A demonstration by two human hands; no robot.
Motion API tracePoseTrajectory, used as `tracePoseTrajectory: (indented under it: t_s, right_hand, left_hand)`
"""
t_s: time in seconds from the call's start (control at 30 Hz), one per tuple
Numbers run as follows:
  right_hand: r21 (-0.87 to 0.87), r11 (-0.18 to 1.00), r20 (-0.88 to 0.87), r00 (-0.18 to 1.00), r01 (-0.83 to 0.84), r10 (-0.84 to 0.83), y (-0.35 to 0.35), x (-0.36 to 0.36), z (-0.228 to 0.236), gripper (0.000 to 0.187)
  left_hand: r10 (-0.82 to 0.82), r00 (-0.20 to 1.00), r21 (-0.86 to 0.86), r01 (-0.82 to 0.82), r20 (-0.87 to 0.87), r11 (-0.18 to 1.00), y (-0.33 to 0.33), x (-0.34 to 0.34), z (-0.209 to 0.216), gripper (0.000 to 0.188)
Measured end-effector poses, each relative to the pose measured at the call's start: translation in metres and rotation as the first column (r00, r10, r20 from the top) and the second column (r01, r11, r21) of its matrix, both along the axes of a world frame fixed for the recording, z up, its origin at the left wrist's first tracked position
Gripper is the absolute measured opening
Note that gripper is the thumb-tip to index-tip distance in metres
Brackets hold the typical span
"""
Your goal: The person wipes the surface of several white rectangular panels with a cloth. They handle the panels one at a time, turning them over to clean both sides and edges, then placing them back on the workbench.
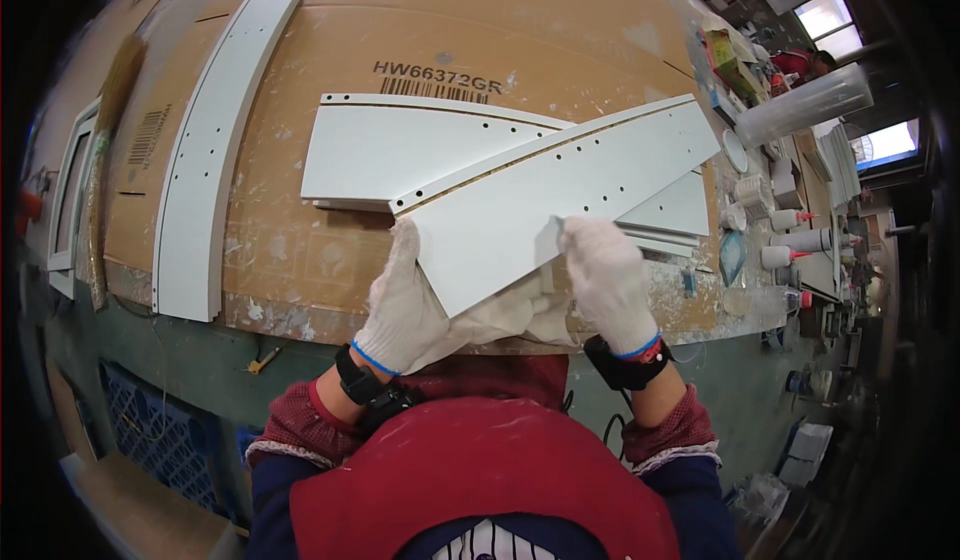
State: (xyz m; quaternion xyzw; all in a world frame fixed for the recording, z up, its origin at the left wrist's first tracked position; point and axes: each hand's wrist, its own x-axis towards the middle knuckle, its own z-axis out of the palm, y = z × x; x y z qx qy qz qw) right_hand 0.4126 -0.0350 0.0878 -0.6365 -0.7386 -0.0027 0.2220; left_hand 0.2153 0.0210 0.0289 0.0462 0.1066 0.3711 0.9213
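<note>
A white board (500,220) with a groove along its far edge and several dark drilled holes lies slantwise in front of me, raised on other boards. My left hand (400,295), in a white knit glove, grips its left end, the thumb up by the corner. Over the near edge, my gloved right hand (608,270) is closed around a small tool with a thin grey tip (557,223); its handle is hidden in the fist. Under the held board rests another grooved white board (400,150), with more stacked boards (665,210) showing at its right.
Cardboard (560,50) covers the table. A long white board (215,150) and a brush (112,110) lie at left. Crumpled cloth (500,320) bunches at the near edge. Red-tipped bottles (785,256), a clear bottle (755,301) and a plastic roll (805,105) stand or lie at right.
</note>
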Motion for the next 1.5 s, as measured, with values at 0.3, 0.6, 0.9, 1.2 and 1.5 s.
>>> tracePoseTrajectory:
  t_s: [0.3, 0.6, 0.9, 1.2, 1.5]
  right_hand:
    - [-0.127, 0.984, -0.095, 0.989, -0.122, 0.110, 0.004, 0.008, -0.011, 0.017]
    - [-0.110, 0.864, 0.067, 0.871, 0.492, -0.487, 0.016, 0.198, -0.019, 0.021]
    - [0.004, 0.975, 0.142, 0.965, -0.222, 0.219, 0.037, 0.087, -0.011, 0.019]
    - [-0.111, 0.992, 0.073, 0.995, -0.065, 0.073, 0.051, 0.147, -0.024, 0.028]
    - [-0.178, 0.582, 0.363, 0.603, 0.793, -0.711, 0.010, 0.341, -0.014, 0.022]
  left_hand:
    - [-0.089, 0.955, 0.112, 0.125, -0.282, 0.986, -0.004, -0.006, -0.003, 0.049]
    - [0.029, 0.761, 0.337, 0.252, -0.648, 0.907, -0.009, -0.008, -0.027, 0.035]
    - [0.335, 0.546, 0.508, 0.200, -0.768, 0.838, -0.010, -0.048, -0.020, 0.034]
    - [0.126, 0.666, 0.170, 0.001, -0.735, 0.985, -0.002, -0.102, -0.015, 0.055]
    - [0.170, 0.646, 0.218, -0.006, -0.744, 0.976, -0.001, -0.104, -0.023, 0.057]
